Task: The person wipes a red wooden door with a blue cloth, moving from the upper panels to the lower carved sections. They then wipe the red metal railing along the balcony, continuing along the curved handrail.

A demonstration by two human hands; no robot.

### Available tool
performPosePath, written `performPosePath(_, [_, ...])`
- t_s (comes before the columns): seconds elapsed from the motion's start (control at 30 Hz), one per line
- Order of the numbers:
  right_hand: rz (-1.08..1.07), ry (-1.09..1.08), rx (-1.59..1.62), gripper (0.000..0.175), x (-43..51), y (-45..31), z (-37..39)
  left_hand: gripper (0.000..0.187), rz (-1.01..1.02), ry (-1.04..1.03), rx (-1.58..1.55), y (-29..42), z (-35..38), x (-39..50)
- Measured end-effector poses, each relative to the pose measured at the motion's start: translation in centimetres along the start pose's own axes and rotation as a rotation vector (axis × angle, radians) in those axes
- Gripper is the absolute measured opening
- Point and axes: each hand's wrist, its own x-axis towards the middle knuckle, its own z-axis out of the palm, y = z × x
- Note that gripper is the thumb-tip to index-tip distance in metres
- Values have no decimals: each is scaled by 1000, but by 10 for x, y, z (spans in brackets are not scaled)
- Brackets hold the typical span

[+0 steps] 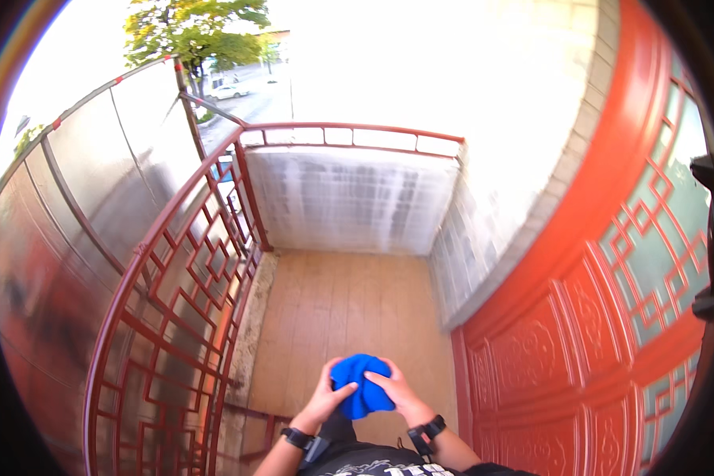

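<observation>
A bright blue cloth (pixel 357 400), bunched into a loose bundle, is held in front of my body between both hands. My left hand (pixel 328 394) grips its left side, with the thumb lying across the front. On the right side my right hand (pixel 396 390) holds it the same way, thumb pressed onto the folds. The fingers behind the cloth are partly hidden. Black straps with small devices circle both wrists.
A dark red metal lattice railing (pixel 172 238) runs along my left, with metal sheet panels (pixel 95 196) beyond it. Ahead, a low grey wall (pixel 351 199) ends the wooden plank floor (pixel 345 297). Red carved door panels (pixel 529 363) stand close on my right.
</observation>
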Motion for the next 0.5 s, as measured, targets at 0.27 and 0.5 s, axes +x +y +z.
performPosePath(0.27, [-26,221,-114,52,179,-116,-26,43,-2,-35,-58,51,-3,250])
performPosePath(0.5, [-54,289,-4,47,337,-163,-97,52,-229,-8,27,48,5,447])
